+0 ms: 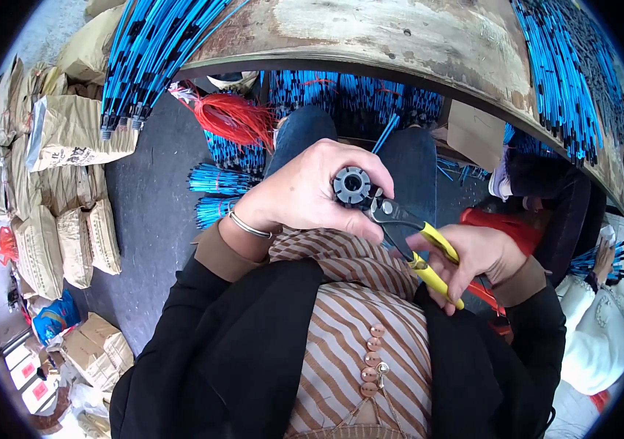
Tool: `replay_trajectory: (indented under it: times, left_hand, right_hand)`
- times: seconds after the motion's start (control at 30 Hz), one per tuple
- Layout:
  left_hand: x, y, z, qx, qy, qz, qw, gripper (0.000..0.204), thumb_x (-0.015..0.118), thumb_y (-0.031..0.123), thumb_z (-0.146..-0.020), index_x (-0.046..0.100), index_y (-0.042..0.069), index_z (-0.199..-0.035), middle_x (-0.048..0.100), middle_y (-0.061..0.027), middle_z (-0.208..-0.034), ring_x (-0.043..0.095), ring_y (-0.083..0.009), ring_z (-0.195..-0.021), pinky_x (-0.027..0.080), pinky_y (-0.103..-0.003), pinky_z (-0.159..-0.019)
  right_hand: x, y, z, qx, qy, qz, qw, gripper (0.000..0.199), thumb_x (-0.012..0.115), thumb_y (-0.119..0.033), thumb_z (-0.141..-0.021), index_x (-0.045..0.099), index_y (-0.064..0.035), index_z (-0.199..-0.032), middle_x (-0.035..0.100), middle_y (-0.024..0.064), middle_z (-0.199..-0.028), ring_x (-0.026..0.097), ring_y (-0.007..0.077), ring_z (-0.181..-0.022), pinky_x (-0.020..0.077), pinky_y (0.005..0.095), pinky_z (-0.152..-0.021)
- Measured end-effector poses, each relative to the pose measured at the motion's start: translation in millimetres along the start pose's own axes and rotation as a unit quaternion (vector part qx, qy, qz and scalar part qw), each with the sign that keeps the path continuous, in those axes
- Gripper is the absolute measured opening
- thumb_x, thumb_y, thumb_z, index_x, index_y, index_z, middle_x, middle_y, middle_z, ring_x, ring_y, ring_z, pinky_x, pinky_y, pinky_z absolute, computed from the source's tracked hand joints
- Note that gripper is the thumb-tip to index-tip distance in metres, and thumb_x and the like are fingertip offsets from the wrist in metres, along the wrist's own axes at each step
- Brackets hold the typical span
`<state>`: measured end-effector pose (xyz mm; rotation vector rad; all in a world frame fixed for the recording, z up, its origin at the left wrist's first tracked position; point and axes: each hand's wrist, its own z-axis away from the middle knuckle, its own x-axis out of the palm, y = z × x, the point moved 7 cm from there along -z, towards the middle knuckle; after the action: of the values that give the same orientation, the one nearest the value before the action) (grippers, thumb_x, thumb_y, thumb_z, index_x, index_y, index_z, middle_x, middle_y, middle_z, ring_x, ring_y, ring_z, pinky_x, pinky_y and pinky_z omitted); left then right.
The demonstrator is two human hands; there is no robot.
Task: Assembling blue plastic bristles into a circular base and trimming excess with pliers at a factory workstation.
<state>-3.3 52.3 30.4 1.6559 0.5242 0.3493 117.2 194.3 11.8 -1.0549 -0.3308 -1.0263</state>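
My left hand (310, 186) is curled around a dark grey round plastic piece (340, 192) with a notched rim and a hole in its middle. One end of the piece faces up, and the rest is hidden in my palm. In my right hand (486, 252) is a pair of yellow-handled pliers (429, 273), its handles spread apart. The metal head of the pliers lies right beside the grey piece, close to my left thumb and fingertips. Whether the jaws bite on anything cannot be made out.
A worn wooden table (400, 33) stands ahead, bearing bundles of blue rods with black ends (154, 44). More bundles lie beneath it, next to a red strand bundle (231, 121). Brown paper sacks (41, 241) are stacked at left. At right sits another person in a white sleeve (596, 344).
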Motion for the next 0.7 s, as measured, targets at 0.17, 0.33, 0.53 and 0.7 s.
replay_trajectory:
  times: [0.17, 0.33, 0.53, 0.7]
  left_hand:
    - [-9.2, 2.1, 4.9, -0.075, 0.075, 0.007, 0.994, 0.048, 0.088, 0.013, -0.048, 0.066, 0.001, -0.089, 0.065, -0.0075, -0.083, 0.058, -0.0172, -0.071, 0.046, -0.029, -0.07]
    - [-2.6, 3.0, -0.2, -0.064, 0.041, 0.015, 0.997, 0.045, 0.087, 0.01, -0.049, 0.065, 0.001, -0.088, 0.065, -0.0074, -0.082, 0.058, -0.0165, -0.07, 0.046, -0.029, -0.068]
    - [3.3, 7.4, 0.1, 0.046, -0.007, 0.002, 0.999, 0.041, 0.085, 0.004, -0.052, 0.065, 0.002, -0.088, 0.065, -0.0067, -0.082, 0.056, -0.0141, -0.068, 0.045, -0.026, -0.067]
    - [-4.1, 3.1, 6.8, -0.059, 0.074, -0.004, 0.996, 0.04, 0.084, 0.002, -0.053, 0.064, 0.002, -0.087, 0.064, -0.0063, -0.082, 0.055, -0.0137, -0.068, 0.044, -0.025, -0.066]
  right_hand:
    - [-1.2, -52.2, 18.3, -0.024, 0.228, 0.365, 0.902, 0.076, 0.074, 0.005, -0.066, 0.034, 0.0022, -0.132, 0.063, 0.0114, -0.085, 0.059, 0.0207, -0.066, 0.0486, 0.0305, -0.056]
    - [-7.7, -30.3, 23.6, 0.047, 0.221, 0.266, 0.937, 0.082, 0.074, 0.001, -0.068, 0.029, 0.0004, -0.137, 0.06, 0.013, -0.093, 0.058, 0.022, -0.07, 0.0483, 0.0306, -0.062]
    - [-4.2, -38.6, 16.7, -0.001, 0.257, 0.37, 0.893, 0.084, 0.074, 0.002, -0.066, 0.03, -0.0012, -0.138, 0.056, 0.0149, -0.104, 0.057, 0.0248, -0.082, 0.0474, 0.0323, -0.071]
    - [2.4, -52.3, 16.4, -0.076, 0.303, 0.51, 0.801, 0.086, 0.073, 0.003, -0.064, 0.031, -0.0026, -0.139, 0.052, 0.0169, -0.115, 0.056, 0.0281, -0.094, 0.0462, 0.0344, -0.08]
